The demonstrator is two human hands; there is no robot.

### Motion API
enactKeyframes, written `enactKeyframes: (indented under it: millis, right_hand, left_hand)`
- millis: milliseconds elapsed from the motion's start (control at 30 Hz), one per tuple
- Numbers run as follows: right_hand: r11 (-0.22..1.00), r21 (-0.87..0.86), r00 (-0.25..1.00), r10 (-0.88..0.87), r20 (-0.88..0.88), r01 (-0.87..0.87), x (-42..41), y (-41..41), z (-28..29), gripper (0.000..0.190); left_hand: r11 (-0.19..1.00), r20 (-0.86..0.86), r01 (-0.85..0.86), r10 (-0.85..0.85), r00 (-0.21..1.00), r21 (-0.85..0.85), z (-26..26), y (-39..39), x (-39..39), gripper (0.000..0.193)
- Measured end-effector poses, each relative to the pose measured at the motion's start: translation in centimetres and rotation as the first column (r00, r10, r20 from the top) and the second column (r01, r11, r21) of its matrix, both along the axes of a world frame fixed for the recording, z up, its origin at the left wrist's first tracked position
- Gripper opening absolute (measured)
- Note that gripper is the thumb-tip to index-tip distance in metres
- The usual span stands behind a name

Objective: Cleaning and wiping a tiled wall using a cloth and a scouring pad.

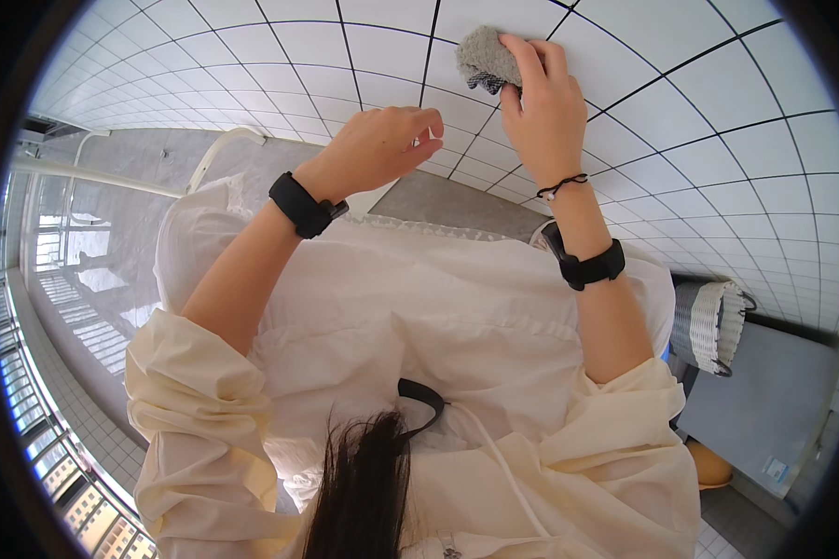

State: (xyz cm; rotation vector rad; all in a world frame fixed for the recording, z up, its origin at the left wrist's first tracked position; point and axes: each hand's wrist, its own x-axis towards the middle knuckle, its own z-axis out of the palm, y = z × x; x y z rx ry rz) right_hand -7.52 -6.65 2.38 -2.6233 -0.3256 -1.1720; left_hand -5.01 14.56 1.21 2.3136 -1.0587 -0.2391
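Observation:
A grey fluffy cleaning cloth, with a dark checked patch on its lower edge, is pressed on the white tiled wall. My right hand grips its right side, thumb below and fingers above. To the left, my left hand hangs in front of the wall, holding nothing. Its fingers are loosely bent, and a small gap separates thumb and forefinger. Black straps circle both wrists. The part of the cloth under my right fingers is hidden.
A woven basket stands at the right, by a grey flat-topped piece of furniture. At the left, a white metal rail rises over the glossy grey floor. A barred window lies at lower left.

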Motion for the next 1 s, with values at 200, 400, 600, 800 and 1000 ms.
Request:
enactKeyframes:
  millis: [200, 400, 600, 800, 1000]
  right_hand:
    - [0.996, 0.084, 0.996, -0.008, 0.089, 0.001, 0.2, 0.3, 0.1, 0.047]
    - [0.98, 0.184, 0.997, 0.077, 0.006, -0.077, -0.2, 1.4, 0.1, 0.049]
    - [0.963, 0.201, 0.977, 0.2, -0.074, -0.182, -1.2, 3.9, -0.6, 0.053]
    - [0.942, 0.203, 0.958, 0.283, -0.048, -0.268, -1.2, 4.1, 0.4, 0.051]
    - [0.943, 0.165, 0.957, 0.292, 0.001, -0.288, -1.1, 3.6, 0.0, 0.042]
  left_hand:
    - [0.999, 0.05, -0.029, 0.031, 0.998, -0.03, 0.0, 0.0, 0.2, 0.018]
    - [0.956, -0.01, -0.206, 0.209, 0.978, -0.208, 0.5, -1.0, 0.4, 0.041]
    - [0.783, -0.42, -0.356, 0.135, 0.897, -0.51, 0.9, -1.6, 1.5, 0.063]
    - [0.624, -0.283, -0.385, 0.26, 0.923, -0.68, 2.8, -1.0, 2.5, 0.066]
    - [0.246, -0.191, -0.411, 0.608, 0.771, -0.878, 5.7, 4.5, 8.5, 0.064]
